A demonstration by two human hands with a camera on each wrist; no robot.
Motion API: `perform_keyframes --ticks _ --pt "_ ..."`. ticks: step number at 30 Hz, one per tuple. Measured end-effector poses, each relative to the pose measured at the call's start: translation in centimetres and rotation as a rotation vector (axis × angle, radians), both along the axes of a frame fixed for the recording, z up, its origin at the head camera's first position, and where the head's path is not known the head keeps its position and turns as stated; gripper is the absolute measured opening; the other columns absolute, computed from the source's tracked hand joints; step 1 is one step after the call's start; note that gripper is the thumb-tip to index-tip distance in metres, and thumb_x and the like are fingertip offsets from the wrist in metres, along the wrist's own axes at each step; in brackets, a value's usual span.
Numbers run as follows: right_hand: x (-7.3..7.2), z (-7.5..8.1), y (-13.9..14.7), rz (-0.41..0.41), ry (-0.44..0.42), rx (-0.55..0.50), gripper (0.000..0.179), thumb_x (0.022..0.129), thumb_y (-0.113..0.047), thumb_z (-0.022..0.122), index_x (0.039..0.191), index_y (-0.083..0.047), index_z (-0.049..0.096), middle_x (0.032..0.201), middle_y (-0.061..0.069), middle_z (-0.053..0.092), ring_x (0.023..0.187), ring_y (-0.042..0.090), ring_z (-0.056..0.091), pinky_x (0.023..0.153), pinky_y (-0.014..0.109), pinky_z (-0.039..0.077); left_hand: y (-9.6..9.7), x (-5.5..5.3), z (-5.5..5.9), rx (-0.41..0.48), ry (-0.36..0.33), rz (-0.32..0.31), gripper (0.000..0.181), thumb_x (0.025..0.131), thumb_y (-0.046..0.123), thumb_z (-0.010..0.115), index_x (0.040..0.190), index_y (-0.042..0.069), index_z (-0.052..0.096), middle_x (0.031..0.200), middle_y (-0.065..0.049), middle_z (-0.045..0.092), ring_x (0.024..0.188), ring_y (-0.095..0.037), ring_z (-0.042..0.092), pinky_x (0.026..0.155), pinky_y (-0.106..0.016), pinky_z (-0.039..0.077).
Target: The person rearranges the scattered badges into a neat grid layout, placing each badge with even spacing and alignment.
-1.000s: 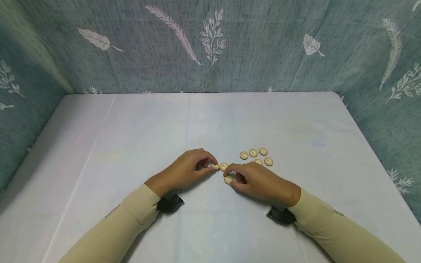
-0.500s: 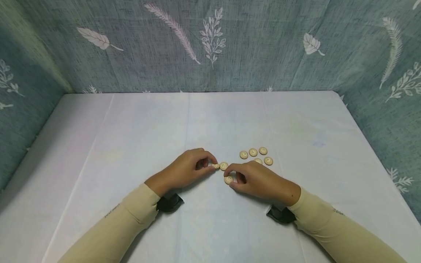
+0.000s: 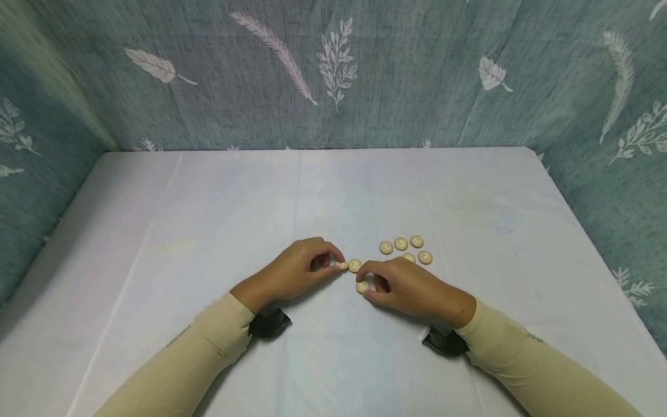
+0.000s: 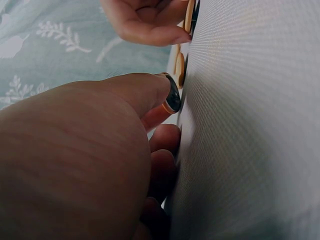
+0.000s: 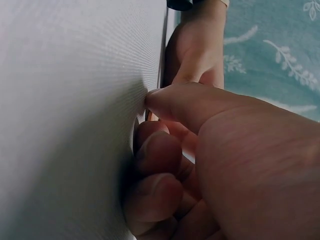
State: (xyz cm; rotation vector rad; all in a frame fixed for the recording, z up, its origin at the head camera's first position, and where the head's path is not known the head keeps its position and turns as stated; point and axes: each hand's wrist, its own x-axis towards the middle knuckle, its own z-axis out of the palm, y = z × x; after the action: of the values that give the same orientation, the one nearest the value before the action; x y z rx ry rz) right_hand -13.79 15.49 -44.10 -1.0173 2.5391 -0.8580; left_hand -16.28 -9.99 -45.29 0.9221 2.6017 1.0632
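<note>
Between thumb and index finger, my left hand (image 3: 299, 266) pinches a small round wooden button (image 3: 342, 265) by its edges. The left wrist view shows that button (image 4: 173, 95) tilted on edge, its dark face visible. Just right of it in the head view lies a second wooden button (image 3: 355, 266), touching or nearly touching it. My right hand (image 3: 403, 284) holds a third button (image 3: 362, 287) between thumb and index finger, low at the cloth and nearer to me. In the right wrist view the fingers hide most of what that hand holds.
Beyond my right hand lie several more matching buttons (image 3: 401, 244) in a loose cluster, one partly hidden by the hand (image 3: 409, 256). A white cloth (image 3: 234, 202) covers the table. Green leaf-patterned fabric (image 3: 396, 75) rises behind it and at both sides.
</note>
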Motion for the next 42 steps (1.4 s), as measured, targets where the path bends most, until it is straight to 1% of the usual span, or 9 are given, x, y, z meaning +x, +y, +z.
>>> perform_keyframes --ticks 7,14,20,25,29,33,36,40,42 --pt "-0.1 0.0 0.0 -0.006 0.025 -0.007 0.016 0.091 -0.015 0.071 0.105 -0.017 0.064 0.065 -0.014 0.05 0.057 -0.005 0.043 0.057 0.018 0.041 0.0 -0.1 0.1 0.011 0.016 0.008 0.012 0.095 0.023 0.071 0.107 0.021 0.07 0.082 0.007 0.055 0.071 -0.008 0.049 0.066 -0.023 0.044" --pt "0.1 0.4 0.1 0.014 0.008 0.015 0.016 0.091 -0.017 0.072 0.105 -0.015 0.064 0.065 -0.015 0.05 0.057 -0.005 0.043 0.057 0.017 0.042 0.0 0.0 0.1 -0.003 0.002 0.001 0.013 0.095 0.024 0.07 0.108 0.021 0.07 0.083 0.008 0.056 0.072 -0.007 0.05 0.066 -0.022 0.044" --pt "-0.2 1.2 0.4 -0.003 0.046 -0.002 0.016 0.091 -0.016 0.072 0.106 -0.015 0.064 0.066 -0.015 0.051 0.059 -0.005 0.045 0.059 0.018 0.044 0.0 -0.1 0.1 0.017 0.021 0.008 0.013 0.095 0.023 0.071 0.107 0.02 0.07 0.083 0.007 0.055 0.072 -0.008 0.049 0.066 -0.022 0.044" --pt "-0.5 1.5 1.0 -0.033 0.083 0.044 0.015 0.092 -0.018 0.071 0.106 -0.014 0.065 0.067 -0.015 0.051 0.06 -0.005 0.044 0.059 0.018 0.043 0.0 0.0 -0.2 0.002 0.01 -0.001 0.013 0.095 0.024 0.07 0.108 0.021 0.07 0.083 0.008 0.056 0.073 -0.007 0.05 0.067 -0.021 0.044" --pt "-0.8 1.8 1.3 -0.064 0.144 0.067 0.016 0.091 -0.019 0.072 0.105 -0.015 0.066 0.068 -0.016 0.053 0.059 -0.005 0.044 0.058 0.018 0.042 0.0 -0.1 -0.1 0.013 0.024 0.001 0.013 0.095 0.023 0.071 0.107 0.02 0.07 0.082 0.008 0.055 0.072 -0.007 0.049 0.066 -0.022 0.044" --pt "-1.0 2.0 1.4 -0.073 0.17 0.069 0.018 0.09 -0.019 0.074 0.105 -0.014 0.066 0.068 -0.015 0.055 0.058 -0.004 0.044 0.058 0.018 0.042 0.0 -0.1 -0.1 0.007 0.015 0.002 0.013 0.095 0.023 0.071 0.108 0.02 0.07 0.083 0.008 0.055 0.072 -0.007 0.049 0.066 -0.022 0.044" --pt "-1.1 2.0 1.6 -0.075 0.196 0.069 0.018 0.09 -0.02 0.075 0.104 -0.015 0.066 0.067 -0.016 0.056 0.058 -0.004 0.045 0.065 0.022 0.043 -0.1 0.0 -0.2 -0.002 0.01 0.005 0.013 0.095 0.023 0.07 0.108 0.02 0.07 0.083 0.008 0.055 0.072 -0.007 0.049 0.066 -0.022 0.044" --pt "-1.4 1.8 1.9 -0.092 0.224 0.067 0.018 0.089 -0.021 0.076 0.103 -0.017 0.067 0.066 -0.018 0.056 0.061 -0.003 0.046 0.078 0.031 0.044 0.0 0.1 -0.2 -0.001 0.014 0.007 0.013 0.095 0.024 0.07 0.107 0.021 0.07 0.082 0.008 0.055 0.072 -0.007 0.049 0.066 -0.022 0.044" --pt "-1.4 1.8 2.0 -0.104 0.217 0.071 0.018 0.089 -0.021 0.076 0.103 -0.016 0.067 0.067 -0.018 0.056 0.061 -0.002 0.046 0.078 0.032 0.045 0.1 0.1 -0.2 0.004 0.009 0.006 0.013 0.095 0.023 0.07 0.107 0.02 0.07 0.082 0.008 0.055 0.072 -0.008 0.049 0.065 -0.022 0.044"
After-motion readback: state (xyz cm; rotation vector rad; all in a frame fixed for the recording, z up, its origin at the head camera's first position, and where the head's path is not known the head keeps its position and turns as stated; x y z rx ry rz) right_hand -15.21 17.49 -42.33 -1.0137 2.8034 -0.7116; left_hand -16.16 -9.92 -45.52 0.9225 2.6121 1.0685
